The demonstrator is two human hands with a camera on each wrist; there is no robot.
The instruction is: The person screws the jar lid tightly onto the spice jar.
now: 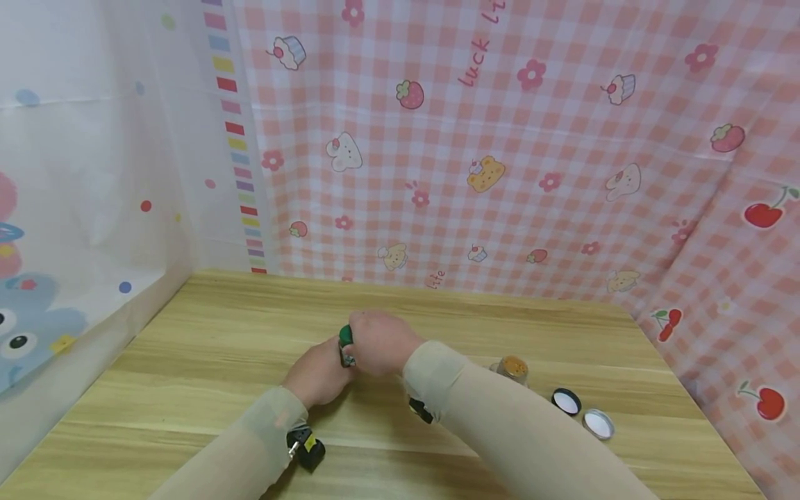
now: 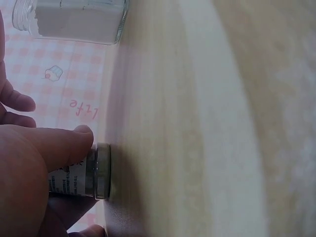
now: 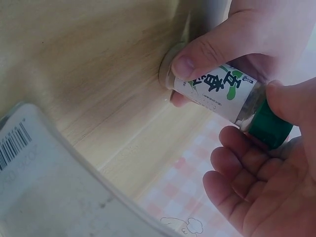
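Note:
A small spice jar [image 3: 207,91] with a white label and dark characters is between my two hands, its green cap [image 3: 270,126] in place. My left hand [image 1: 321,371] grips the jar low on its body, thumb lying along the label. Its base sits close over the table in the left wrist view. My right hand [image 1: 381,340] holds the green cap between thumb and fingers, the other fingers loosely curled beneath it in the right wrist view. From the head view, most of the jar is hidden behind the hands.
To the right on the wooden table [image 1: 219,333] stands an uncapped jar of orange-brown powder [image 1: 514,368]. Two lids, one black-rimmed [image 1: 567,401] and one silver-rimmed [image 1: 598,423], lie beyond my right forearm. A glass jar of pale powder [image 2: 79,20] shows in the left wrist view.

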